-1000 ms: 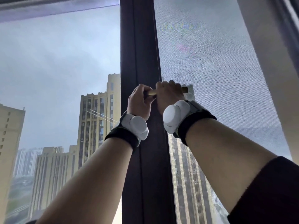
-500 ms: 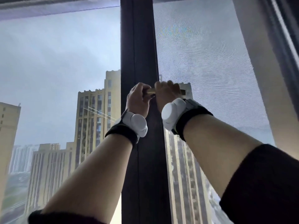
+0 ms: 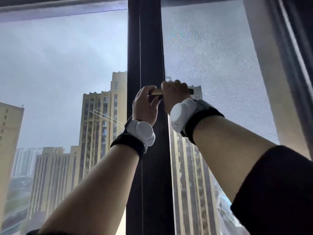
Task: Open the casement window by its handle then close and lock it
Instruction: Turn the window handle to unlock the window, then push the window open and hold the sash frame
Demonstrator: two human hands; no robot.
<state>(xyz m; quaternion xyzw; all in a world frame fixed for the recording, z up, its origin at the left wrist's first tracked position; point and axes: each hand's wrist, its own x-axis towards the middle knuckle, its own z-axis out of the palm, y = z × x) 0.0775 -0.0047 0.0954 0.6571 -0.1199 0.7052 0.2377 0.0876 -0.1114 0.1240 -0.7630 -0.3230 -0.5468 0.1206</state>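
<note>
A brass-coloured window handle (image 3: 156, 91) lies horizontal at the dark central frame post (image 3: 145, 48), pointing right. My left hand (image 3: 144, 106) is wrapped around its left end at the post. My right hand (image 3: 175, 95) grips the lever farther right, and the handle's dark tip (image 3: 191, 91) sticks out past my fingers. Most of the lever is hidden under both hands. The casement pane to the right (image 3: 211, 56) has a fine mesh screen over it. Both wrists wear white trackers on black bands.
A fixed glass pane (image 3: 59, 65) fills the left side, with tall buildings outside. A grey window reveal (image 3: 271, 73) and a dark curtain edge (image 3: 301, 56) run down the right. A rolled blind (image 3: 50, 5) crosses the top left.
Both hands stay on the handle. The view has shifted slightly between frames. The handle remains about horizontal.
</note>
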